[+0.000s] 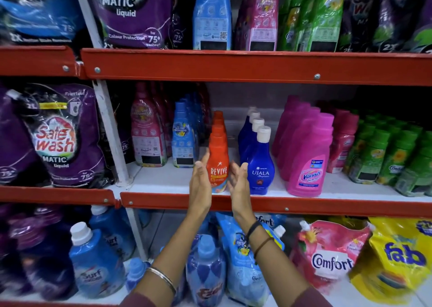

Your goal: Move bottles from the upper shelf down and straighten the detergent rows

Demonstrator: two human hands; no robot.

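At the centre of the frame, on the middle shelf [177,178], stands a row of orange Revive bottles [217,164], one behind another, running back into the shelf. The front bottle is upright at the shelf's front edge, smooth glossy plastic with a narrow neck, an orange cap and a white star above its name. The left hand [200,180] lies flat and open against the bottle's left side, fingers together and pointing up. The right hand [238,181] is likewise open, palm facing the bottle's right side, very close to it; whether it touches cannot be told. Neither hand is closed around anything.

Just right of the orange row is a row of deep blue Ujala bottles [258,164] with white caps, then a row of pink Vanish bottles [308,164] with a squared, shouldered shape. Left of centre stand taller blue bottles [183,140] and pink bottles [146,138], shrink-wrapped and shiny.

In the upper part of the frame, the top shelf [233,65], painted red metal with screw heads, carries a blue bottle [211,16], pink ones [263,19] and green ones [320,19]. Soft purple Safewash pouches [63,140] fill the left side.
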